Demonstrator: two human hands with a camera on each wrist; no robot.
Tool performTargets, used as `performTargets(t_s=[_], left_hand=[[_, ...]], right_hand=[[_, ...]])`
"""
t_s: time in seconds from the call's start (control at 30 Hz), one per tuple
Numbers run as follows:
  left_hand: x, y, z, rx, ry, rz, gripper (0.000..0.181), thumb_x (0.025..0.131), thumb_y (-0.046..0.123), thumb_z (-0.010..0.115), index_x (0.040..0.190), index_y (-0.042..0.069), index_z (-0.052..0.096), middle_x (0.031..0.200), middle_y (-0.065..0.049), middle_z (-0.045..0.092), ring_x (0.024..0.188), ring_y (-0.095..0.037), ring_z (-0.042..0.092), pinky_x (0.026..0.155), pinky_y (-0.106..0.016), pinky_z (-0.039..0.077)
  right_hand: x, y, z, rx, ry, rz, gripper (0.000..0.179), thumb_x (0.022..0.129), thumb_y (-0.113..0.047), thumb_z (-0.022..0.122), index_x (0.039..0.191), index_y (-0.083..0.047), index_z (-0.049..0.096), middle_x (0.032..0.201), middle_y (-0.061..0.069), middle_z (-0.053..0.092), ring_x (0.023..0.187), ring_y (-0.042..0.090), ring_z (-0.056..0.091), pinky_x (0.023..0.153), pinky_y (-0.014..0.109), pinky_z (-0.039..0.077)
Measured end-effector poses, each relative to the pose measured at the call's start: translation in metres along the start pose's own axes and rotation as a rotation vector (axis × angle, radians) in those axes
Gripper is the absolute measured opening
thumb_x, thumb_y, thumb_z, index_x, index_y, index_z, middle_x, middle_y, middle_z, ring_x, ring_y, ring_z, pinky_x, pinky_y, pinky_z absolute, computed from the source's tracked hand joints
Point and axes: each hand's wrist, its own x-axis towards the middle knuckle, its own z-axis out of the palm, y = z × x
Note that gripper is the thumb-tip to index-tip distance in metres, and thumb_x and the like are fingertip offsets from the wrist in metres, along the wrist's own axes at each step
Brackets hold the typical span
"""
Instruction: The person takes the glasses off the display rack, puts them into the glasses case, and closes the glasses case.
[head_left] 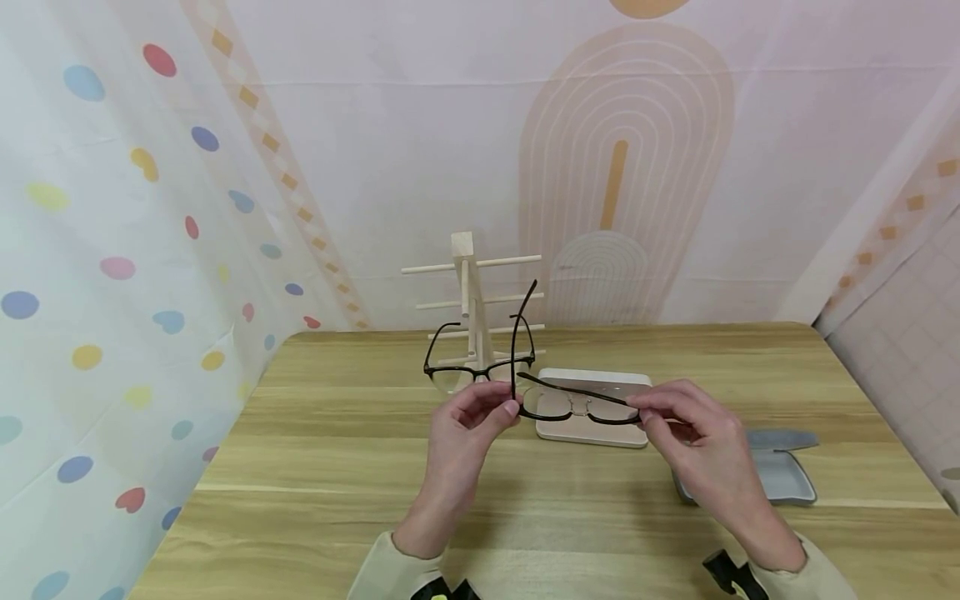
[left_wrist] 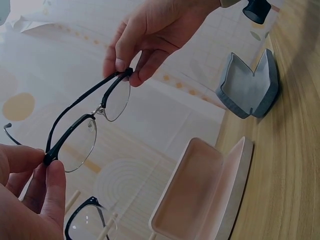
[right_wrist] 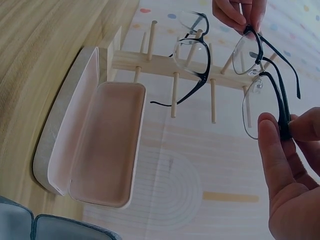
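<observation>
Both hands hold a pair of half-rim eyeglasses [head_left: 547, 417] above the table, with black upper rims, thin wire lower rims and clear lenses. My left hand [head_left: 468, 433] pinches the left corner of the frame by the hinge between thumb and fingers. At the opposite corner, my right hand [head_left: 701, 442] pinches the frame beside the right temple. The left temple points up and away, while the right one slants inward across the lenses. Behind them, an open pale case [left_wrist: 187, 195] with pink lining stands on the table.
A wooden peg rack [head_left: 462, 244] stands at the back, bearing a second pair of black-framed glasses [head_left: 450, 369]. An open grey glasses case [head_left: 795, 479] lies behind the right wrist on the wooden table [head_left: 315, 467]. A patterned curtain [head_left: 390, 150] hangs behind the table.
</observation>
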Motion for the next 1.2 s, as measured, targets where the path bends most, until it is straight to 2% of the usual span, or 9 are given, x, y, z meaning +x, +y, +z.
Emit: performTargets(t_s=[0.23,0.43,0.8,1.03,1.2], left_hand=[[-0.0007,-0.0003,-0.0011,-0.011,-0.006,-0.002,0.025,0.089,-0.010,0.071,0.113,-0.013,0.067,0.100,-0.012,0.074,0.090,-0.018,0.072,0.083,-0.033,0.061],[-0.0011,0.0004,-0.0021,0.005,-0.008,0.000,0.024,0.090,-0.008,0.072,0.113,-0.010,0.069,0.102,-0.013,0.074,0.090,-0.019,0.071,0.084,-0.035,0.061],[-0.0015,0.0018,-0.0028,0.006,-0.001,-0.010,0.024,0.090,-0.008,0.072,0.114,-0.010,0.070,0.103,-0.012,0.073,0.091,-0.018,0.071,0.084,-0.033,0.061],[-0.0006,0.0012,-0.0037,0.012,-0.004,-0.011,0.023,0.090,-0.007,0.072,0.113,-0.010,0.070,0.102,-0.014,0.074,0.091,-0.019,0.071,0.083,-0.033,0.061],[0.0000,0.0006,-0.0037,0.018,-0.012,-0.002,0.022,0.090,-0.007,0.072,0.112,-0.010,0.070,0.102,-0.014,0.074,0.091,-0.019,0.071,0.083,-0.033,0.061]], right_hand=[[0.0007,-0.0024,-0.0004,-0.022,0.001,0.033,0.033,0.086,0.018,0.069,0.102,-0.010,0.078,0.095,-0.003,0.071,0.078,0.003,0.069,0.067,0.013,0.055],[0.0011,-0.0030,0.0000,-0.015,-0.002,0.045,0.033,0.087,0.018,0.067,0.101,-0.010,0.078,0.094,-0.004,0.071,0.078,0.004,0.069,0.066,0.013,0.055],[0.0014,-0.0008,0.0011,-0.023,-0.002,0.027,0.033,0.086,0.018,0.068,0.099,-0.011,0.079,0.095,-0.006,0.072,0.078,0.002,0.067,0.067,0.011,0.054],[0.0015,0.0007,0.0015,-0.022,-0.009,0.025,0.034,0.085,0.018,0.068,0.098,-0.012,0.080,0.095,0.001,0.072,0.077,0.003,0.067,0.067,0.012,0.054],[0.0009,0.0005,0.0014,-0.029,-0.015,0.033,0.035,0.085,0.018,0.068,0.098,-0.012,0.080,0.095,-0.002,0.072,0.077,0.003,0.068,0.066,0.012,0.054]])
